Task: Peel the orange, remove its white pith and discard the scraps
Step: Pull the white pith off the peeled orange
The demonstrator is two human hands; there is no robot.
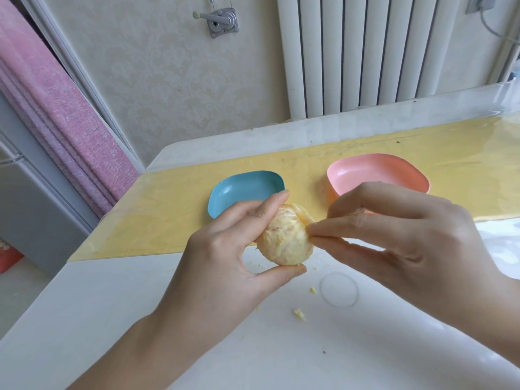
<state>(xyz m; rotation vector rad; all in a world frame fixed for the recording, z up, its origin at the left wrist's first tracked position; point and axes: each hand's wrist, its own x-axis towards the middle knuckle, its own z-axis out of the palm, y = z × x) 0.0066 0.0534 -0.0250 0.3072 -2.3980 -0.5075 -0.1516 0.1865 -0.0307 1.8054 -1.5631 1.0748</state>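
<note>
A peeled orange (pixel 284 237), pale with white pith over most of its flesh, hangs above the white table. My left hand (pixel 225 254) grips it between thumb below and fingers above. My right hand (pixel 402 237) reaches in from the right, thumb and forefinger pinching pith at the orange's right side. A strip of orange peel (pixel 363 211) shows under the right hand's fingers; whether the hand holds it I cannot tell.
A blue dish (pixel 242 190) and a pink dish (pixel 377 173) sit on the yellow mat (pixel 174 204) behind the hands. Small pith crumbs (pixel 299 314) lie on the white table (pixel 253 347). A radiator (pixel 360 52) and a pink curtain (pixel 56 108) stand beyond.
</note>
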